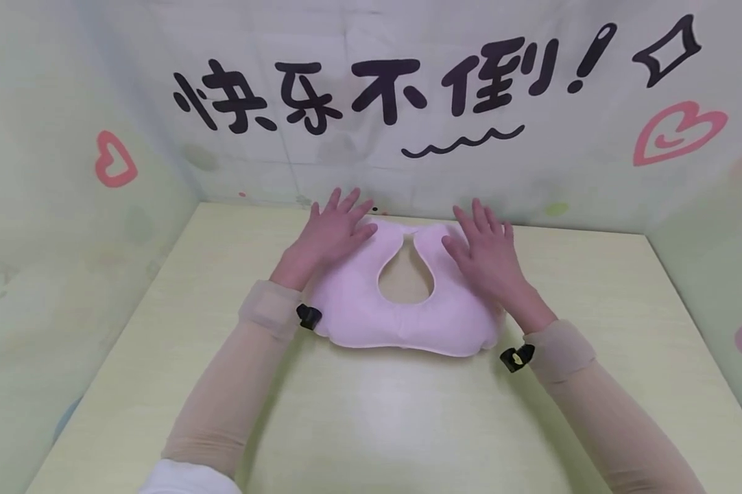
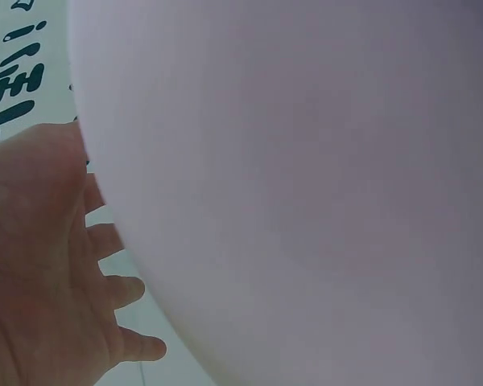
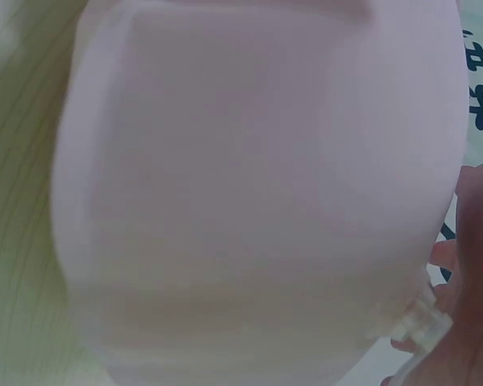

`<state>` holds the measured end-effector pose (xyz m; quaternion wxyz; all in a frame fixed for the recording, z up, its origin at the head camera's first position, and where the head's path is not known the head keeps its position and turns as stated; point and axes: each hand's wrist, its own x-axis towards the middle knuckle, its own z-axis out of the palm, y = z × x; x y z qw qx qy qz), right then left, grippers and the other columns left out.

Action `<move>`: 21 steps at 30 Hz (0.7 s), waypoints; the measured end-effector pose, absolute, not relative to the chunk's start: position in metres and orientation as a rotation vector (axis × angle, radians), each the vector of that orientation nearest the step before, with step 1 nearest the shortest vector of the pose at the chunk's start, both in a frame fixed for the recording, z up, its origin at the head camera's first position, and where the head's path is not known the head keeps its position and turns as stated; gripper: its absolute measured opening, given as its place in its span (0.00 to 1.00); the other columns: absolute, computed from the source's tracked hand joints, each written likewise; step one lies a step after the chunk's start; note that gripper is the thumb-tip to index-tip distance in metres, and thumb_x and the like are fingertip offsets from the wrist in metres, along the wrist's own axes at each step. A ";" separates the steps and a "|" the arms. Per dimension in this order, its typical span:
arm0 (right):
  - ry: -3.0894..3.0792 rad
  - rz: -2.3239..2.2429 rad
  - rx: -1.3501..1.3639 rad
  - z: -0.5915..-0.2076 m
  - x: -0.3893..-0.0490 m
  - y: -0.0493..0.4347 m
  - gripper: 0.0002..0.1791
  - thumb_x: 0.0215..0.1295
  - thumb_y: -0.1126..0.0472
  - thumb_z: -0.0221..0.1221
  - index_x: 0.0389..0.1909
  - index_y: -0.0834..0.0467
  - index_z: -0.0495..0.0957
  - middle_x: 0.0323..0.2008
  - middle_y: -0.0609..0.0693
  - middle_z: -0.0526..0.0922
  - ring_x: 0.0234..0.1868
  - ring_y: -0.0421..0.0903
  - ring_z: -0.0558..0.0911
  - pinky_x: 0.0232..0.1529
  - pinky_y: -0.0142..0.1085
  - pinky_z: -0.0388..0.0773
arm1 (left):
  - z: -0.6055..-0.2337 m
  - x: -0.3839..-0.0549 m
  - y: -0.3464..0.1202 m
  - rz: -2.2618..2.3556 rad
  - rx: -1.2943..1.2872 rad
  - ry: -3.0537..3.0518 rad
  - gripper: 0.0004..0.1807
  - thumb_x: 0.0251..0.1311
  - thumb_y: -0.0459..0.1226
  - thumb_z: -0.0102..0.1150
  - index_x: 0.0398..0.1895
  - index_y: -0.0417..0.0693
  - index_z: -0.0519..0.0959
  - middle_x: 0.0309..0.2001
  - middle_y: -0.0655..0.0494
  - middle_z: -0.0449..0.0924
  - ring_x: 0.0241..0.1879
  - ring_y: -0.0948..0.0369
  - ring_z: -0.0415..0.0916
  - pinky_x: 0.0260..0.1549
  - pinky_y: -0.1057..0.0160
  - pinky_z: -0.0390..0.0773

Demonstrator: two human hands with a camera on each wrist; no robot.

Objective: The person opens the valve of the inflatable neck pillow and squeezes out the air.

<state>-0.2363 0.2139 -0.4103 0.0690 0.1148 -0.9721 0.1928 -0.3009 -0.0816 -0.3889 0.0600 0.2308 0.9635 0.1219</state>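
A pale pink, puffed-up neck pillow (image 1: 402,322) lies on the table, its curved side toward me and its two ends meeting at the back around a teardrop-shaped hole. My left hand (image 1: 330,237) is at the pillow's left side, fingers straight and spread, with the thumb over its edge. On the other side my right hand (image 1: 488,257) has its fingers extended toward the wall and its thumb over the right part. The pillow (image 2: 290,193) fills most of the left wrist view. A small clear piece like a valve (image 3: 423,326) sticks out beside the right hand in the right wrist view.
The pale wood-look table (image 1: 383,425) ends at a back wall (image 1: 346,165) printed with large black characters and hearts. Printed side walls (image 1: 50,226) flank it. A small black device (image 1: 517,358) is strapped at the right wrist, another (image 1: 309,316) at the left.
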 end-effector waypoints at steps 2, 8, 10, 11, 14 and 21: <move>-2.954 0.534 0.319 -0.411 -0.237 0.213 0.38 0.80 0.40 0.45 0.81 0.57 0.54 0.81 0.66 0.44 0.80 0.66 0.44 0.73 0.68 0.36 | -0.391 -0.301 -0.081 0.362 0.700 2.914 0.34 0.80 0.57 0.36 0.83 0.56 0.54 0.83 0.48 0.41 0.80 0.42 0.29 0.71 0.29 0.38; -3.020 0.440 0.309 -0.412 -0.239 0.211 0.41 0.79 0.36 0.43 0.82 0.57 0.52 0.81 0.67 0.42 0.79 0.68 0.43 0.71 0.71 0.34 | -0.394 -0.300 -0.080 0.362 0.705 2.901 0.35 0.80 0.57 0.36 0.83 0.54 0.54 0.83 0.47 0.42 0.81 0.43 0.30 0.72 0.30 0.39; -3.037 0.446 0.308 -0.413 -0.240 0.211 0.41 0.79 0.36 0.44 0.82 0.57 0.52 0.80 0.67 0.42 0.79 0.68 0.42 0.71 0.71 0.35 | -0.396 -0.300 -0.079 0.389 0.715 2.882 0.34 0.80 0.56 0.36 0.83 0.53 0.54 0.83 0.47 0.42 0.81 0.43 0.30 0.72 0.31 0.39; -3.045 0.455 0.308 -0.414 -0.240 0.212 0.41 0.79 0.36 0.43 0.82 0.57 0.52 0.80 0.68 0.42 0.79 0.68 0.42 0.71 0.72 0.35 | -0.397 -0.301 -0.079 0.400 0.723 2.874 0.34 0.81 0.56 0.36 0.83 0.53 0.54 0.83 0.47 0.42 0.81 0.43 0.31 0.72 0.32 0.40; -3.058 0.493 0.309 -0.416 -0.241 0.212 0.42 0.79 0.36 0.43 0.82 0.57 0.51 0.80 0.68 0.40 0.79 0.69 0.41 0.71 0.72 0.34 | -0.401 -0.302 -0.079 0.412 0.742 2.865 0.34 0.81 0.56 0.36 0.83 0.52 0.55 0.83 0.46 0.43 0.81 0.43 0.32 0.72 0.32 0.41; -3.077 0.531 0.325 -0.419 -0.242 0.209 0.42 0.78 0.36 0.45 0.82 0.57 0.51 0.81 0.66 0.40 0.80 0.68 0.42 0.71 0.70 0.36 | -0.406 -0.302 -0.078 0.402 0.762 2.874 0.35 0.80 0.56 0.35 0.83 0.52 0.55 0.82 0.45 0.44 0.80 0.42 0.34 0.72 0.32 0.42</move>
